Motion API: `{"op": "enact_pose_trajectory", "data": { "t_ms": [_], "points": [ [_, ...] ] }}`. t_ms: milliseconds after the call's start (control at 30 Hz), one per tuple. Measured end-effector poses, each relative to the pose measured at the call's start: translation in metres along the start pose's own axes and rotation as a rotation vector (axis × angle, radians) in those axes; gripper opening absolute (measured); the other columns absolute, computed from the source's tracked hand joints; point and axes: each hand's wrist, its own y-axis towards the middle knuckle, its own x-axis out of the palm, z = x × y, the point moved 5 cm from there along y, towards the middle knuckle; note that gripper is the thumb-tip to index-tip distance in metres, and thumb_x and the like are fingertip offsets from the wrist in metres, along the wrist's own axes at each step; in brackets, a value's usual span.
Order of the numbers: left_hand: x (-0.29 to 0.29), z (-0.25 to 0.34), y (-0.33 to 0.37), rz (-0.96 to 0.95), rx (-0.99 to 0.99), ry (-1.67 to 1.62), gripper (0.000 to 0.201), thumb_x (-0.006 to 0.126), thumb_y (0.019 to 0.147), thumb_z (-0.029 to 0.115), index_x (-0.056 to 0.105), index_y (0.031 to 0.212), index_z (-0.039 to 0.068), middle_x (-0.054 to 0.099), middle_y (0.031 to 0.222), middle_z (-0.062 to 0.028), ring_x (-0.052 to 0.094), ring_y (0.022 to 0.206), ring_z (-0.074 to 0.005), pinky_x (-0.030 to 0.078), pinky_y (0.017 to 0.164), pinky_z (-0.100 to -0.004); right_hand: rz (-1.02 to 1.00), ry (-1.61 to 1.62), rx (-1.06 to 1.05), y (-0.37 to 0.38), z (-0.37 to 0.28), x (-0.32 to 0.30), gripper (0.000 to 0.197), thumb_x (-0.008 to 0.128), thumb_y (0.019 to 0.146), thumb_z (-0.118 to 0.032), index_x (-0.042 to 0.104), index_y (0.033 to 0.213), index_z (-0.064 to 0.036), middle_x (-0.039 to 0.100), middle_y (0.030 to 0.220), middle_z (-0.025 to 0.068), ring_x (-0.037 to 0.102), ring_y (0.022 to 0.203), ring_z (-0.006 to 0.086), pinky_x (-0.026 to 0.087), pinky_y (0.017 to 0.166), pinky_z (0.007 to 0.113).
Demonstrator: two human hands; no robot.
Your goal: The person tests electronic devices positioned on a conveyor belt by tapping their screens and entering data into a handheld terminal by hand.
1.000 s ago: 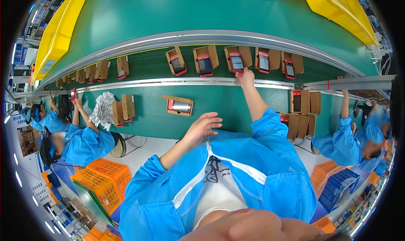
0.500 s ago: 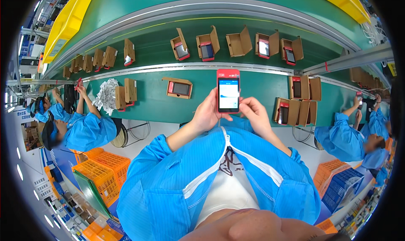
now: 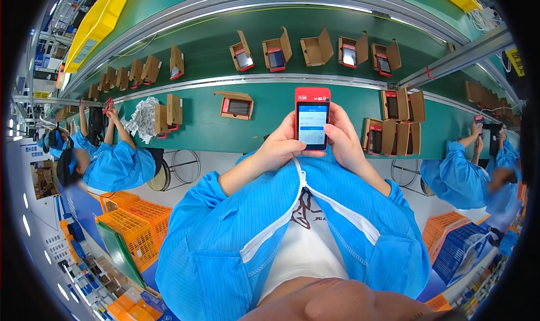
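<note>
Upright in front of my chest is a red handheld terminal (image 3: 313,93) with a lit blue and white screen. My left hand (image 3: 281,145) is closed round its left side, the thumb near the bottom edge. My right hand (image 3: 344,140) grips the right side, with its thumb over the screen's edge near the keypad on display. Beyond and left of my hands, an open cardboard box (image 3: 235,106) holds another red terminal with a dark screen. Nearest on the right are stacked open cardboard boxes (image 3: 403,138), some with red terminals inside.
Along the far green strip (image 3: 208,57) stand several open boxes, most holding terminals; one box (image 3: 316,50) shows no terminal. Crumpled white papers (image 3: 143,120) lie left. A metal rail (image 3: 281,78) crosses the bench. Co-workers in blue sit left (image 3: 121,166) and right (image 3: 455,175). Orange crates (image 3: 135,231) stand below.
My right hand has moved from the terminal's lower right corner up round its right side, thumb over the screen. My left thumb has shifted lower. The screen now shows entry fields and a keypad.
</note>
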Motion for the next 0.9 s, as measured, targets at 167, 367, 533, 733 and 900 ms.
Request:
{"op": "enact_pose_trajectory", "data": {
  "t_ms": [167, 367, 533, 733, 900],
  "points": [
    [0.0, -0.006, -0.003, 0.01, -0.037, 0.02, 0.08, 0.045, 0.079, -0.009, 0.006, 0.144, 0.014, 0.027, 0.142, -0.016, 0.042, 0.125, -0.0337, 0.045, 0.095, -0.055, 0.051, -0.036, 0.035, -0.003, 0.0, 0.002, 0.042, 0.052, 0.091, -0.016, 0.039, 0.127, 0.0021, 0.054, 0.113, 0.0106, 0.052, 0.105, 0.0146, 0.041, 0.093, 0.03],
    [0.0, -0.005, -0.003, -0.021, 0.003, 0.036, 0.082, 0.043, 0.076, -0.01, 0.004, 0.144, 0.013, 0.028, 0.141, -0.0138, 0.041, 0.126, -0.0311, 0.045, 0.097, -0.0512, 0.085, -0.14, 0.063, 0.0, 0.001, 0.004, 0.035, 0.052, 0.091, -0.018, 0.045, 0.12, -0.0002, 0.056, 0.111, 0.0097, 0.053, 0.103, 0.0138, 0.043, 0.091, 0.029],
    [0.0, -0.003, 0.001, 0.021, -0.031, 0.047, 0.081, 0.043, 0.075, -0.01, 0.005, 0.144, 0.012, 0.029, 0.14, -0.0137, 0.041, 0.126, -0.031, 0.045, 0.097, -0.0513, 0.083, -0.068, 0.034, 0.004, 0.0, 0.002, 0.035, 0.051, 0.091, -0.019, 0.045, 0.12, 0.0001, 0.056, 0.109, 0.0091, 0.053, 0.101, 0.0136, 0.043, 0.09, 0.029],
    [-0.002, 0.001, 0.003, 0.022, -0.035, 0.07, 0.079, 0.04, 0.075, -0.011, 0.007, 0.143, 0.011, 0.03, 0.139, -0.0142, 0.041, 0.126, -0.0313, 0.045, 0.097, -0.0516, 0.094, -0.06, 0.04, 0.008, 0.001, 0.002, 0.034, 0.05, 0.092, -0.019, 0.045, 0.119, 0.0006, 0.056, 0.108, 0.009, 0.053, 0.1, 0.0134, 0.043, 0.089, 0.028],
    [-0.005, 0.001, 0.006, 0.03, -0.048, 0.044, 0.079, 0.039, 0.075, -0.012, 0.007, 0.143, 0.012, 0.029, 0.14, -0.0143, 0.041, 0.126, -0.0318, 0.044, 0.097, -0.0522, 0.103, -0.061, 0.05, 0.009, 0.002, 0.001, 0.034, 0.05, 0.092, -0.018, 0.045, 0.12, 0.0008, 0.056, 0.108, 0.0089, 0.053, 0.1, 0.0133, 0.043, 0.089, 0.028]
  ]
}}
